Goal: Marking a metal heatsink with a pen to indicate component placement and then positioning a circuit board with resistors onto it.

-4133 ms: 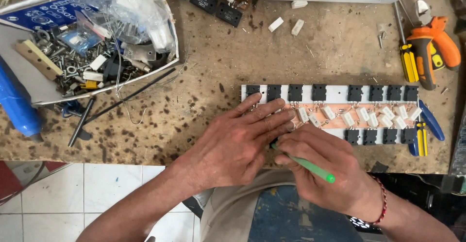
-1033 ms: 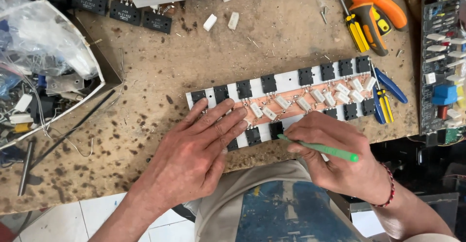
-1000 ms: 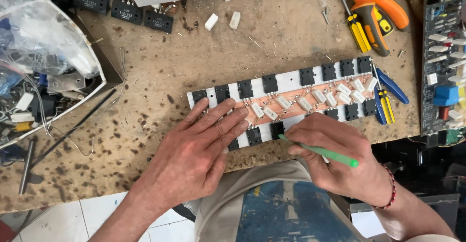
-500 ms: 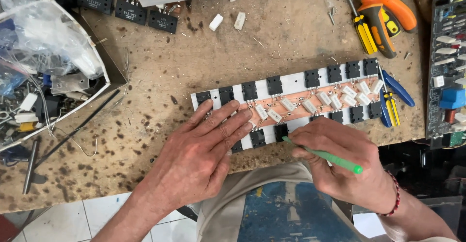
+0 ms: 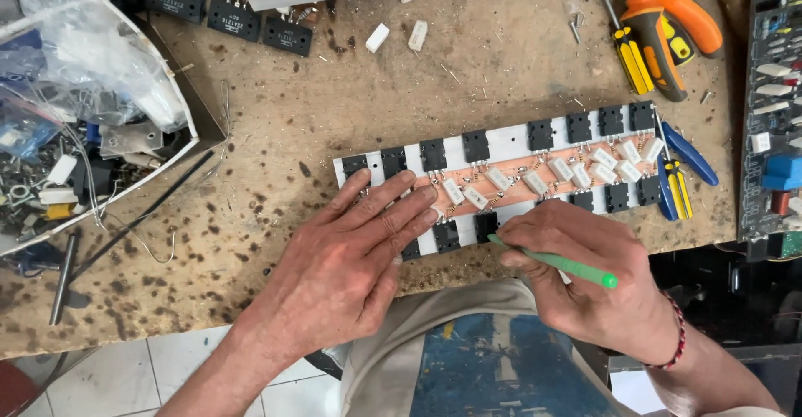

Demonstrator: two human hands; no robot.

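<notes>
Now my left hand (image 5: 347,262) lies flat, fingers spread, pressing down the near left end of the long circuit board (image 5: 510,179), which lies slanted on the stained table (image 5: 468,74). My right hand (image 5: 589,279) grips a green tool (image 5: 555,260), its tip touching the board's near edge beside a black component. Blue-handled pliers (image 5: 681,179) lie at the board's right end.

Crumpled clear plastic bags (image 5: 100,58) fill the white tray (image 5: 185,124) at far left.

circuit board (image 5: 510,179) on workbench (image 5: 351,116), parts tray (image 5: 188,116) left, screwdrivers (image 5: 647,49) behind right
</notes>
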